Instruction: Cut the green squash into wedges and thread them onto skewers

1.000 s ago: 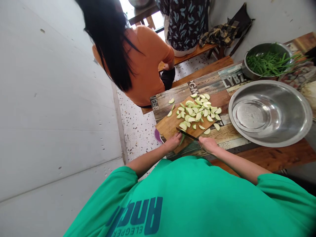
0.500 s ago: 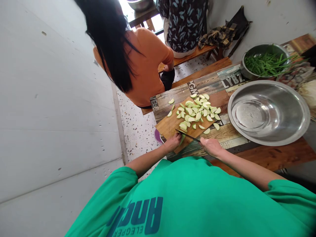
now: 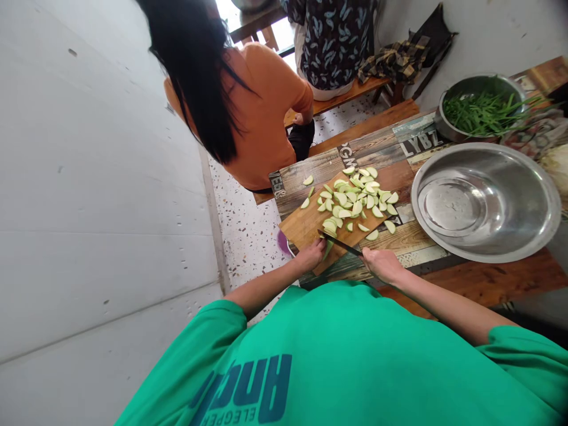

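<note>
A green piece (image 3: 328,249) is lying on the near part of the wooden board (image 3: 300,229), just to the right of the fingertips of the left hand (image 3: 312,254), which are partly hiding it. Its long side seems to be pointing from the person's body toward the slices (image 3: 357,207) (I am judging only by the bit that is showing). The left hand is the nearer one, and its grip is staying narrow, holding the piece down. The right hand (image 3: 382,264) is sitting farther off to the right, and its grip is wrapping around the handle of the knife (image 3: 341,242). The blade is slanting away and to the left, by the far end of the green piece; whether it is touching, I am not able to tell.

One piece, one knife and one board are showing. The slices are overlapping too much to count, but at least three are lying off the board on the counter (image 3: 381,158). Farther right, two metal bowls are standing: one wide bowl (image 3: 517,192) and one smaller bowl (image 3: 445,128) holding green leaves (image 3: 483,112). Beyond the counter, two other people are sitting, one wearing an orange top (image 3: 261,112), one a dark patterned shirt (image 3: 335,44).
</note>
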